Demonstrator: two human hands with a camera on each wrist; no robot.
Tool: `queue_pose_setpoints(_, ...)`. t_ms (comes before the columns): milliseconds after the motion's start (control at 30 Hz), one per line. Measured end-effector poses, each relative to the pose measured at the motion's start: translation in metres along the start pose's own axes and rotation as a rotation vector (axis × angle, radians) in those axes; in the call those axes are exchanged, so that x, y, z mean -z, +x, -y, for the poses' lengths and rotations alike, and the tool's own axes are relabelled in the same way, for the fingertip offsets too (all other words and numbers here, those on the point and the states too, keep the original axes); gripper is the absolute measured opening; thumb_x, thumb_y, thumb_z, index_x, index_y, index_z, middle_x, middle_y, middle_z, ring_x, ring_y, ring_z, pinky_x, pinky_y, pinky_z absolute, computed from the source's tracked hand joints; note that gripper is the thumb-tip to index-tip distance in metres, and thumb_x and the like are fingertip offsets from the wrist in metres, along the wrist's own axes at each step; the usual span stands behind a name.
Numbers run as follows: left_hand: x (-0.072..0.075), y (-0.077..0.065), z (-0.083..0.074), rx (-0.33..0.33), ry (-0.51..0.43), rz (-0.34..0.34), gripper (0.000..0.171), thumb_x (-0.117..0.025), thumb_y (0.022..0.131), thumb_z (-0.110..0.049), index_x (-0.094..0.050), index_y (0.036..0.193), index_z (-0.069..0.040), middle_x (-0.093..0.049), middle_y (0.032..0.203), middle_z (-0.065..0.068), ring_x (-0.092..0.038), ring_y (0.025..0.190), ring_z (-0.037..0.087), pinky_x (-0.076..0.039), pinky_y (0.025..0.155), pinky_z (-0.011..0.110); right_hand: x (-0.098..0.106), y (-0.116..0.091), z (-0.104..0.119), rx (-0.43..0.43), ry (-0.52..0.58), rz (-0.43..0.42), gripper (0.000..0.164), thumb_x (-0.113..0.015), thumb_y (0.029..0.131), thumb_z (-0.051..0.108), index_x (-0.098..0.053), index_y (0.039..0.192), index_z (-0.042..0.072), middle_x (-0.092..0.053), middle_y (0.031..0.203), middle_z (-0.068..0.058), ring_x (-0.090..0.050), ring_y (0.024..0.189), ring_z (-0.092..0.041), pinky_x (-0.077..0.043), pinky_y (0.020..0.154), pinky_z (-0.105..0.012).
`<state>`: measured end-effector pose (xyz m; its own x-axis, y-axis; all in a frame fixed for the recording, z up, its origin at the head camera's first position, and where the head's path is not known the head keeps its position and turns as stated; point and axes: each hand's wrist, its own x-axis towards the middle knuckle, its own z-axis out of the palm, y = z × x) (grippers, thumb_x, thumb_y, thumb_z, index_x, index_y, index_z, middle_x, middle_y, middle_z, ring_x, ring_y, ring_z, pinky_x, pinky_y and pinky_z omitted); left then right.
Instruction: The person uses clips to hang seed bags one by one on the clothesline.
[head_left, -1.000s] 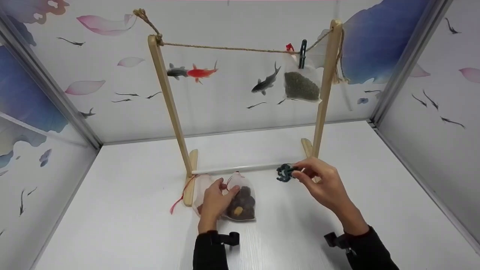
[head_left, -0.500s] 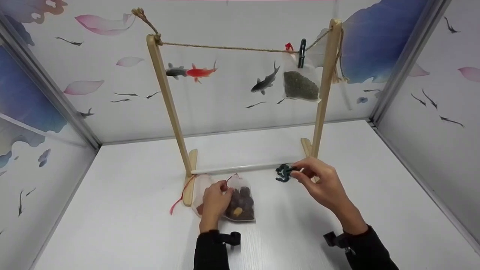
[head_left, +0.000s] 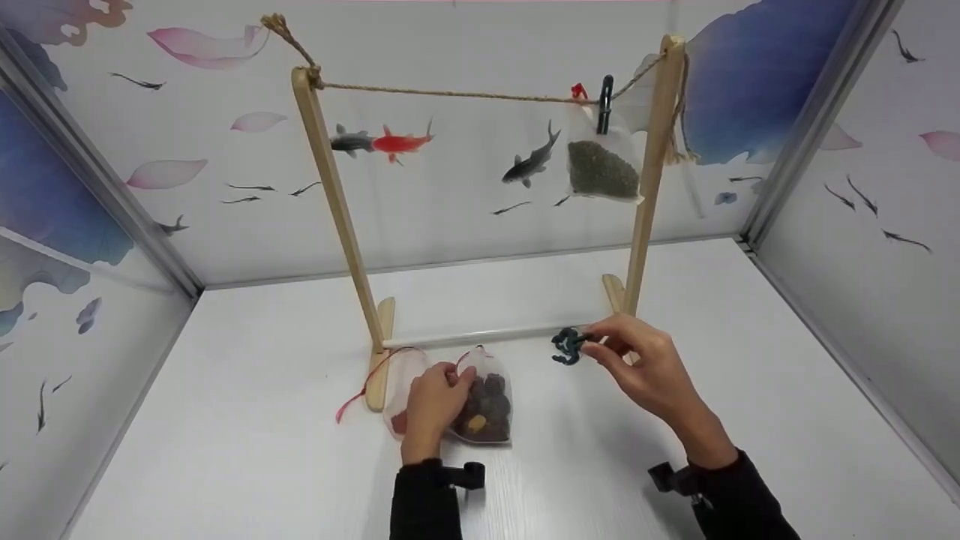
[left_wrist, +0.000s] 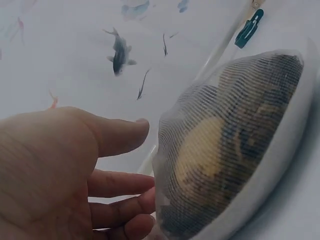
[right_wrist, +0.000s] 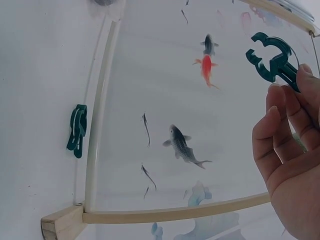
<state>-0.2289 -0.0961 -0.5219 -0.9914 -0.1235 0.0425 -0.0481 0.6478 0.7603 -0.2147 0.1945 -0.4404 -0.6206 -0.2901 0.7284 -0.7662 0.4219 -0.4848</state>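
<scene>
My left hand [head_left: 435,405] is at the left side of a white mesh drawstring bag [head_left: 495,405] holding dark lumps and one yellowish piece. In the left wrist view its fingertips reach the bag's edge, with a gap between thumb and fingers. A second mesh bag [head_left: 397,382] with a red cord lies partly hidden behind that hand. My right hand [head_left: 641,364] pinches a dark green clothespin [right_wrist: 272,57] by its handle end, with the clip's curved jaws pointing away. Another green clothespin [right_wrist: 77,131] lies on the table beside the white bar.
A wooden frame [head_left: 337,202] stands ahead, with a twine line [head_left: 450,94] between its posts and a white bar [head_left: 480,335] low down. A bag of greenish grains [head_left: 602,172] hangs from the twine by a clothespin [head_left: 604,105]. Printed walls surround the white table [head_left: 247,420].
My left thumb and fingers have shifted slightly at the mesh bag, whose top has moved a little right. The right hand has stayed nearly still with its clothespin.
</scene>
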Motion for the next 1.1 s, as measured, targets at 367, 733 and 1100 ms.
queue_pose_setpoints(367, -0.006, -0.001, -0.010, -0.118, -0.045, 0.019, 0.017, -0.077, 0.086, -0.023, -0.072, 0.084, -0.008, -0.068, 0.095, 0.009, -0.059, 0.096, 0.031, -0.047, 0.089, 0.046, 0.001, 0.001, -0.002, 0.016, 0.004, 0.012, 0.033, -0.079, 0.077, -0.014, -0.073, 0.102, 0.007, -0.070, 0.090, -0.003, -0.059, 0.065, -0.010, -0.046, 0.060, -0.014)
queue_pose_setpoints(733, -0.008, -0.002, -0.014, -0.090, -0.203, 0.097, 0.017, -0.064, 0.096, -0.024, -0.062, 0.103, -0.008, -0.066, 0.096, 0.004, -0.060, 0.086, 0.017, -0.048, 0.083, 0.040, 0.002, -0.001, -0.005, 0.012, 0.031, 0.009, 0.032, -0.079, 0.080, -0.011, -0.073, 0.103, 0.009, -0.070, 0.091, 0.000, -0.058, 0.063, -0.008, -0.046, 0.059, -0.015)
queue_pose_setpoints(1100, -0.010, 0.000, -0.015, -0.127, -0.209, 0.032, 0.019, -0.066, 0.099, -0.017, -0.066, 0.114, -0.004, -0.076, 0.093, 0.005, -0.067, 0.090, 0.021, -0.050, 0.086, 0.045, 0.003, -0.002, -0.004, 0.029, 0.034, 0.003, 0.030, -0.078, 0.084, -0.006, -0.073, 0.107, 0.014, -0.070, 0.092, 0.004, -0.057, 0.062, -0.007, -0.046, 0.057, -0.017)
